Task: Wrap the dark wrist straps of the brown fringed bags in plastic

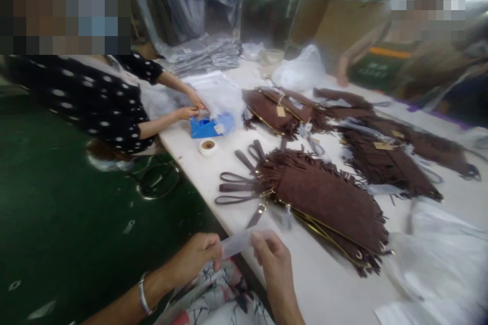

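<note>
Counts: own hands 2, left hand (198, 255) and right hand (275, 264), both pinching 1 clear strip (235, 241). Bracelet (143, 294): 1, on the left wrist. Co-worker's hands (189, 111): 2. One more person's hand (342, 78) at the far edge: 1. Table (324, 289): 1. Piles of brown fringed bags: 4, namely near pile (328, 198), second pile (272, 109), third pile (385, 165) and far pile (430, 144); bags per pile too blurred to count. Blue tape dispenser (206, 127): 1. Tape roll (208, 147): 1. White plastic sack (301, 68): 1. Stack of clear packets (206, 53): 1.

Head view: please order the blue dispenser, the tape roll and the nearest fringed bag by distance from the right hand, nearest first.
1. fringed bag, just ahead of the right hand.
2. tape roll, ahead left.
3. blue dispenser, just beyond the roll.
</note>
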`<action>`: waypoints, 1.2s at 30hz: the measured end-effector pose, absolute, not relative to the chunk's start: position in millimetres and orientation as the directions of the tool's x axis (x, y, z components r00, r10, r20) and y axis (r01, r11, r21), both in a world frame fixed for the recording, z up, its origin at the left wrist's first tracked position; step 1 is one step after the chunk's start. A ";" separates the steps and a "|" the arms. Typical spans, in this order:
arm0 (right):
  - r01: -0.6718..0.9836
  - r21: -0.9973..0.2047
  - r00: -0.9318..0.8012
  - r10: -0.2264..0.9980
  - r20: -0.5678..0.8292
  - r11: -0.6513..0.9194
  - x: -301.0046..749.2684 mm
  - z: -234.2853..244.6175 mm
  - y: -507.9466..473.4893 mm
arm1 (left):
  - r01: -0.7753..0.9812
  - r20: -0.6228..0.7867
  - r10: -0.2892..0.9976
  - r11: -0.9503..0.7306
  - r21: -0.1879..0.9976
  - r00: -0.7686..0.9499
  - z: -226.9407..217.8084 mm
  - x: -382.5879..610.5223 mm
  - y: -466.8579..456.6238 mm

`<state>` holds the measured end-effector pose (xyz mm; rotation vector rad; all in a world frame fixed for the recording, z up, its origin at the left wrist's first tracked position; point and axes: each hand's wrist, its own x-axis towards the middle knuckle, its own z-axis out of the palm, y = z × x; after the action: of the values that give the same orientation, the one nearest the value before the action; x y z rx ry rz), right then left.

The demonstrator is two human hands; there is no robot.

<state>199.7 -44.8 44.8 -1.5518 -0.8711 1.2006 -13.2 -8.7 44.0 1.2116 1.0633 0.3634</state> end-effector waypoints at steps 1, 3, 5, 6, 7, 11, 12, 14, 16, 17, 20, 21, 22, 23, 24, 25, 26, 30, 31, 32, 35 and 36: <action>0.021 -0.956 0.250 0.928 -0.277 -0.292 194.8 43.7 -40.8 | 0.301 -0.488 0.714 0.385 0.872 0.502 43.9 -18.9 -8.8; 0.082 -0.951 0.226 0.935 -0.273 -0.297 185.4 41.3 -33.3 | 0.286 -0.489 0.703 0.397 0.872 0.516 44.1 -27.1 -6.7; 0.129 -0.945 0.199 0.941 -0.273 -0.302 176.6 40.1 -27.1 | 0.201 -0.440 0.712 0.398 0.895 0.547 44.0 -29.9 -1.3; 0.145 -0.943 0.186 0.944 -0.273 -0.301 172.5 40.2 -24.6 | 0.137 -0.411 0.721 0.409 0.902 0.558 43.6 -29.2 2.2; 0.158 -0.941 0.172 0.947 -0.272 -0.299 168.7 40.8 -22.3 | 0.064 -0.385 0.731 0.426 0.902 0.563 43.0 -27.3 5.9; 0.236 -0.933 0.145 0.959 -0.242 -0.271 157.9 44.9 -14.9 | -0.136 -0.371 0.795 0.485 0.864 0.479 37.5 -14.8 17.8; 0.267 -0.926 0.147 0.961 -0.234 -0.266 156.5 45.4 -13.3 | -0.149 -0.382 0.811 0.487 0.861 0.443 35.9 -12.2 19.4; 0.331 -0.907 0.154 0.963 -0.222 -0.262 154.5 44.4 -10.3 | -0.153 -0.387 0.839 0.470 0.869 0.384 33.4 -9.3 20.9; 0.382 -0.886 0.167 0.963 -0.212 -0.261 152.4 40.8 -8.0 | -0.139 -0.365 0.865 0.431 0.892 0.343 32.0 -9.4 21.1; 0.404 -0.876 0.178 0.962 -0.207 -0.263 150.9 38.3 -7.2 | -0.124 -0.355 0.876 0.412 0.903 0.327 31.7 -10.4 21.1; 0.431 -0.859 0.205 0.957 -0.205 -0.276 145.2 30.5 -5.9 | -0.057 -0.339 0.894 0.370 0.927 0.294 31.0 -15.5 21.6; 0.425 -0.861 0.201 0.956 -0.212 -0.280 143.7 28.6 -5.6 | -0.036 -0.341 0.895 0.366 0.930 0.288 30.7 -17.7 22.2; 0.408 -0.868 0.185 0.956 -0.226 -0.284 143.1 27.5 -5.1 | -0.016 -0.346 0.896 0.365 0.931 0.279 30.3 -20.2 22.9; 0.381 -0.879 0.163 0.957 -0.241 -0.286 143.7 27.2 -4.3 | 0.002 -0.352 0.897 0.365 0.931 0.267 29.9 -23.1 23.7; 0.353 -0.891 0.144 0.957 -0.250 -0.286 145.6 27.8 -3.1 | 0.020 -0.357 0.898 0.365 0.931 0.255 29.3 -26.3 24.8; 0.336 -0.899 0.140 0.959 -0.248 -0.282 148.9 29.3 -1.4 | 0.038 -0.359 0.901 0.361 0.932 0.244 28.8 -29.9 25.9; 0.336 -0.902 0.156 0.961 -0.229 -0.270 153.2 31.8 0.7 | 0.056 -0.356 0.905 0.353 0.934 0.234 28.2 -33.9 27.2; 0.447 -0.885 0.223 0.974 -0.029 -0.129 169.2 47.7 11.3 | 0.136 -0.320 0.922 0.296 0.945 0.217 25.4 -50.2 31.9; 0.444 -0.890 0.198 0.980 -0.016 -0.104 170.1 51.9 13.7 | 0.157 -0.309 0.927 0.280 0.947 0.214 24.7 -53.5 32.9; 0.414 -0.905 0.162 0.986 -0.038 -0.103 169.3 55.5 15.8 | 0.176 -0.297 0.931 0.262 0.949 0.211 24.3 -56.2 33.7; 0.192 -0.948 0.063 0.967 -0.247 -0.255 159.8 60.2 20.1 | 0.227 -0.251 0.945 0.202 0.953 0.211 25.9 -59.9 35.0; 0.103 -0.938 0.027 0.944 -0.329 -0.330 156.1 59.4 20.9 | 0.244 -0.233 0.948 0.179 0.953 0.215 27.7 -60.0 35.1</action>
<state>156.1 20.9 59.4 -1.5415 -1.1024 1.3944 -60.0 35.1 27.7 1.3125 1.2744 0.7615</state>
